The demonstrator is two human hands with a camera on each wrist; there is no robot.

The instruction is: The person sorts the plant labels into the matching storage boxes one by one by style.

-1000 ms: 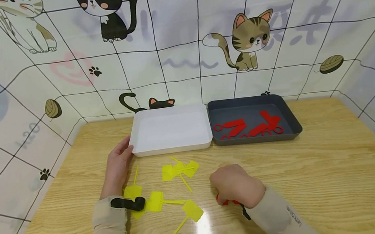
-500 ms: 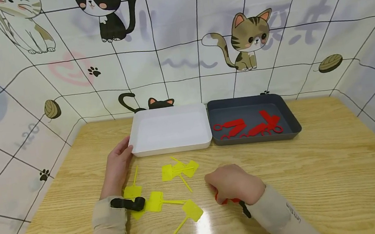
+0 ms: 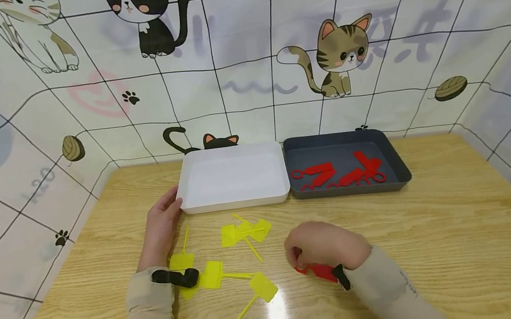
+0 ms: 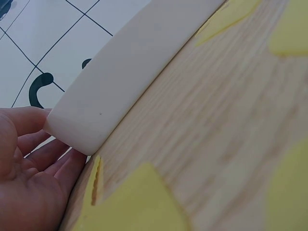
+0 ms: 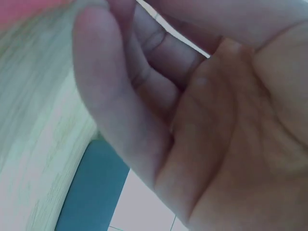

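Observation:
My left hand point(image 3: 161, 225) holds the near left corner of a white tray point(image 3: 234, 204); the left wrist view shows the thumb and fingers at the corner of its wall point(image 4: 110, 72). My right hand point(image 3: 324, 244), fingers curled, is low over the table and pinches a red tag point(image 3: 321, 272) by its ring end. Part of this tag lies under the hand and wrist strap. In the right wrist view only a red edge point(image 5: 29, 10) shows, and the fingertips run out of frame. Several yellow T-shaped plant labels point(image 3: 262, 286) lie between my hands, a few overlapping.
A dark grey tray point(image 3: 349, 190) stands against the white tray's right side, with several red tags point(image 3: 365, 168) inside. Behind both hangs a cat-print cloth point(image 3: 247, 86), which also rises at the left and right. The wooden table point(image 3: 459, 241) stretches to the right.
My right hand has turned and shifted slightly right, so more of the red tag shows under it. The left hand, trays and yellow plant labels stay where they were.

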